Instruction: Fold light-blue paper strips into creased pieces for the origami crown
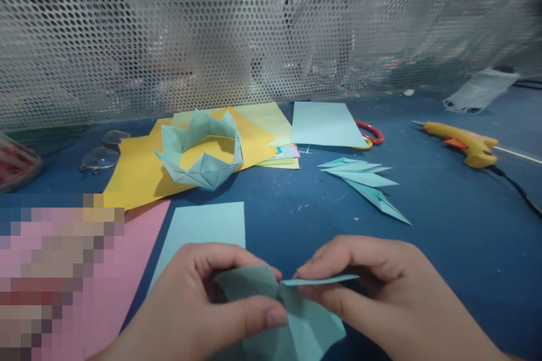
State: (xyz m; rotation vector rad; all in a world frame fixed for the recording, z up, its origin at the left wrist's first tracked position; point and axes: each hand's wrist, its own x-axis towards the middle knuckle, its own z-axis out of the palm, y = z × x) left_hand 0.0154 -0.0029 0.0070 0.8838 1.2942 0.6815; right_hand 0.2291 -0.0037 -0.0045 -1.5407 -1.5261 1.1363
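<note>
- Folded paper (pixel 311 316), midway between left hand (pixel 201 296) and right hand (pixel 376 279).
- Left hand pinches its left flap (pixel 254 280).
- Right hand pinches its right flap (pixel 324 280), running crosswise.

Looks down from the head, close over the blue table (pixel 288 197), toward the holey wall (pixel 254 34) at twelve o'clock.

My left grip (pixel 195 299) hides part of the folded blue paper (pixel 313 316), which the bottom edge crops. Pixel blocks (pixel 42 276) mask some of the pink sheet (pixel 144 254) at lower left; right of centre, a pale sheet (pixel 324 124) covers part of a red-handled tool (pixel 378 133). Shapes behind the upper perforated panel (pixel 190 22) blur.
</note>
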